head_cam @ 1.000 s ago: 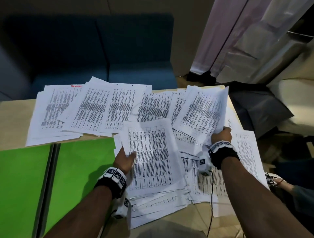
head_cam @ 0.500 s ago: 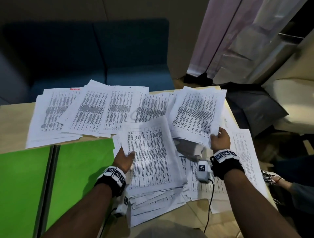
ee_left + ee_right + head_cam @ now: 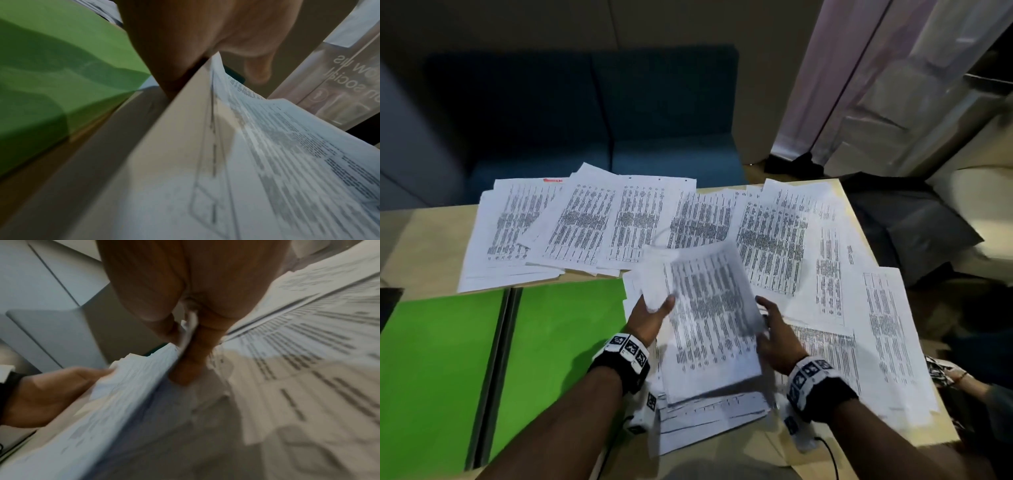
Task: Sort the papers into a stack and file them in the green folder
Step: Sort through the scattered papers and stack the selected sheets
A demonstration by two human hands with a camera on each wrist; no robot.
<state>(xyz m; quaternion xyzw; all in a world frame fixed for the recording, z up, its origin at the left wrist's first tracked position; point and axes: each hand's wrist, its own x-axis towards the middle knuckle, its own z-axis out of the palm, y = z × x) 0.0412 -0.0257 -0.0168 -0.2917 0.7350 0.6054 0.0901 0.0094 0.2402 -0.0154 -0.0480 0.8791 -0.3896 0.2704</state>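
An open green folder (image 3: 482, 359) lies flat at the left of the wooden table (image 3: 421, 240). Beside it, both hands hold a sheaf of printed papers (image 3: 712, 325) above a rough pile (image 3: 709, 414). My left hand (image 3: 657, 308) grips the sheaf's left edge, thumb on top. My right hand (image 3: 767, 318) pinches its right edge. In the right wrist view the paper edge (image 3: 189, 331) sits between thumb and fingers. The left wrist view shows the sheaf (image 3: 267, 162) tilted up next to the folder (image 3: 51, 73). The sheaf is motion-blurred.
Loose printed sheets (image 3: 585, 226) overlap in a row along the table's far side, and more sheets (image 3: 887, 325) lie at the right edge. A blue sofa (image 3: 585, 120) stands behind the table. A dark bag (image 3: 911, 233) and another person's hand (image 3: 955, 373) are at the right.
My right hand has brought a sheaf of sheets from the right rear onto the middle pile. Both hands now hold the sheaf by its sides, and the left hand has lifted its edge.
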